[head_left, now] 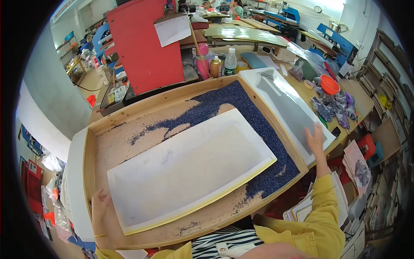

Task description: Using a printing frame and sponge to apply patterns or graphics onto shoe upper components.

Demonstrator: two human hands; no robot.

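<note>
A white rectangular sheet [189, 168] with a yellow front edge lies at a slant in a shallow wooden tray [196, 238]. Dark blue granules [276, 151] are spread behind it and along its right. My left hand [100, 203] is at the tray's left side, close to the sheet's left edge; its fingers are loosely apart and nothing shows in them. On the right, my right hand [315, 138] has its fingers spread over a white-bordered panel with a grey middle [290, 114]. Whether it touches the panel I cannot tell.
Behind the tray stand a red machine [144, 45], a clear bottle [230, 60] and a gold can [215, 67]. Bagged dark material [334, 108] and an orange bowl [330, 84] sit at the right. Stacked boards [388, 86] line the right side. Another person [236, 7] is far back.
</note>
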